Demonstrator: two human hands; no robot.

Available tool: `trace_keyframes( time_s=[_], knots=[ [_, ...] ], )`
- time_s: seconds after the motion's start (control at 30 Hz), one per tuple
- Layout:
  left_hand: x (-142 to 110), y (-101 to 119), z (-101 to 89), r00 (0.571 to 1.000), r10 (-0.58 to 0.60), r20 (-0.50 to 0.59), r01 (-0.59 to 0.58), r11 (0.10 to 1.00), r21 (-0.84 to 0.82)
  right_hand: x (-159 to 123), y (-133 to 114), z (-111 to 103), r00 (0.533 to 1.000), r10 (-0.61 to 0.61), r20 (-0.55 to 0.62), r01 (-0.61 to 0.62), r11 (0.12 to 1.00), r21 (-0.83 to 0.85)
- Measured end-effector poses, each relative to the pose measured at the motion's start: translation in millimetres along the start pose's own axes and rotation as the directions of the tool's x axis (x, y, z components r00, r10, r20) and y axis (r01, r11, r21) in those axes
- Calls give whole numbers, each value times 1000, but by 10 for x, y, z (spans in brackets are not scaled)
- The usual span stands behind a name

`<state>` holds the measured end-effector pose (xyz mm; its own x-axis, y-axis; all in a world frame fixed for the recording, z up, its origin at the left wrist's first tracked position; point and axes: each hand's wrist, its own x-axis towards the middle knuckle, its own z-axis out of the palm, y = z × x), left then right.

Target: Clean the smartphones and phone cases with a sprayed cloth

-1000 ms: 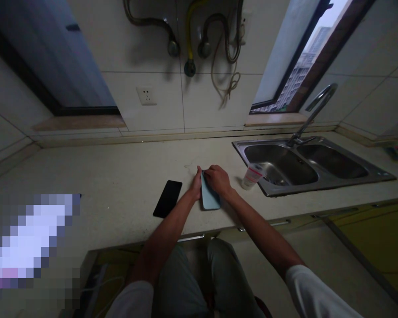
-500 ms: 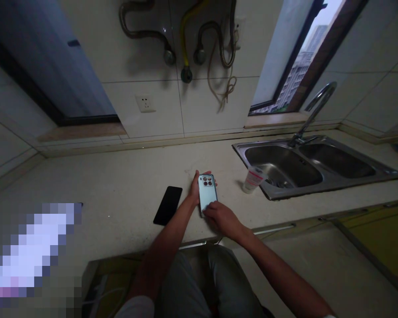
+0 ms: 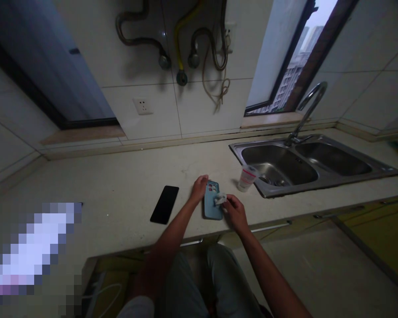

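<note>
Head view, my only feed. On the long off-white worktop [image 3: 126,176], near its front edge and about mid-length, I have a pale blue, round-cornered, phone-shaped piece [image 3: 212,208] with round cutouts or lenses at its far end. Can't tell if it's an empty case or a phone in one, nor whether it lies flat or is held slightly up. Long sides run roughly front to back.

My left hand [image 3: 198,189] is at its far left corner, fingers touching there; can't confirm a firm grip. My right hand [image 3: 236,213] is at its right side, fingertips pinched on a crumpled, whitish, soft-looking scrap [image 3: 220,198], which overlaps the right half of the blue piece. Scrap material unclear. Hands are apart, one each side.

Left of that: flat black glossy rectangular slab [image 3: 165,205], untouched, slanted, near end toward the front edge, just beside my left forearm. Right: clear plastic cup with red print [image 3: 246,178], upright, beside the left rim of the stainless double-bowl sink [image 3: 386,169]. Sink is set into the worktop's right part; chrome gooseneck tap [image 3: 294,138] stands at its back edge. White wall socket [image 3: 142,106] above the worktop's back edge. Lower left corner of my feed is pixelated, unreadable.
</note>
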<state>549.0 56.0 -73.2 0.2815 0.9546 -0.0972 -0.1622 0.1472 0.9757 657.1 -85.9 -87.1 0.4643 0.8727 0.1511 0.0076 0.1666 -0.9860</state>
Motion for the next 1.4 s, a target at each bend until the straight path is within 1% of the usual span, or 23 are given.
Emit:
trace_keyframes(
  time_s=[0.13,0.2,0.23,0.27,0.33,0.37,0.4,0.43,0.47,0.53,0.6,0.67,0.73,0.83,0.93,1.03,1.13,1.2,1.27,1.3,1.33,1.37,1.4],
  knots=[
    [-105,32,1,995,93,-27,-92,995,34,-24,1,17,998,-30,51,32,999,-34],
    [-205,86,-64,985,169,-32,-164,980,116,-35,4,27,997,-36,75,41,997,-68],
    [-268,124,-118,970,237,-49,-224,956,191,-36,5,30,996,-33,79,39,996,-76],
    [-338,170,-187,947,316,-54,-286,909,304,-35,4,33,996,-31,81,37,996,-76],
    [-490,281,-365,890,453,-41,-346,732,586,-29,-3,38,996,-32,79,37,998,-57],
    [-566,344,-472,869,494,-37,-319,615,721,-26,-7,39,996,-36,78,39,998,-45],
    [-639,408,-585,854,518,-41,-258,491,832,-23,-12,40,996,-40,78,43,998,-38],
    [-707,471,-702,853,519,-61,-164,377,911,-20,-16,40,996,-43,79,46,998,-35],
    [-770,530,-816,862,497,-101,-52,285,957,-18,-18,40,996,-46,81,49,998,-38],
    [-877,627,-1018,920,360,-154,105,151,983,-15,-19,37,995,-54,88,58,997,-47],
    [-962,683,-1160,953,218,-210,197,80,977,-12,-18,31,994,-60,94,65,997,-50],
    [-1018,694,-1231,958,149,-245,240,50,969,-10,-16,24,993,-63,97,68,997,-48],
    [-1038,665,-1244,960,146,-240,238,29,971,-11,-16,16,993,-66,95,71,997,-44],
    [-994,589,-1229,961,201,-189,192,5,981,-10,-8,1,994,-61,94,65,997,-40],
    [-894,531,-1246,961,217,-172,166,42,985,-3,16,-16,995,-58,85,61,997,-38],
    [-799,523,-1298,969,164,-185,166,122,979,6,42,-27,995,-66,71,69,997,-43],
    [-742,532,-1346,972,151,-178,138,242,960,7,55,-35,996,-72,54,75,996,-57],
    [-715,525,-1357,963,195,-186,98,390,916,4,60,-45,996,-73,53,76,995,-62],
    [-681,507,-1337,945,223,-238,36,653,756,1,66,-59,996,-68,58,72,995,-65],
    [-660,496,-1311,939,211,-271,-4,795,607,1,69,-66,996,-66,57,70,995,-67],
    [-637,488,-1274,944,167,-285,-39,913,405,1,72,-72,996,-64,59,68,995,-68],
    [-610,482,-1226,959,103,-263,-51,979,198,0,72,-76,996,-63,59,67,996,-65],
    [-581,479,-1167,977,64,-205,-60,998,26,-1,70,-77,997,-60,56,64,996,-61]
  ],
)
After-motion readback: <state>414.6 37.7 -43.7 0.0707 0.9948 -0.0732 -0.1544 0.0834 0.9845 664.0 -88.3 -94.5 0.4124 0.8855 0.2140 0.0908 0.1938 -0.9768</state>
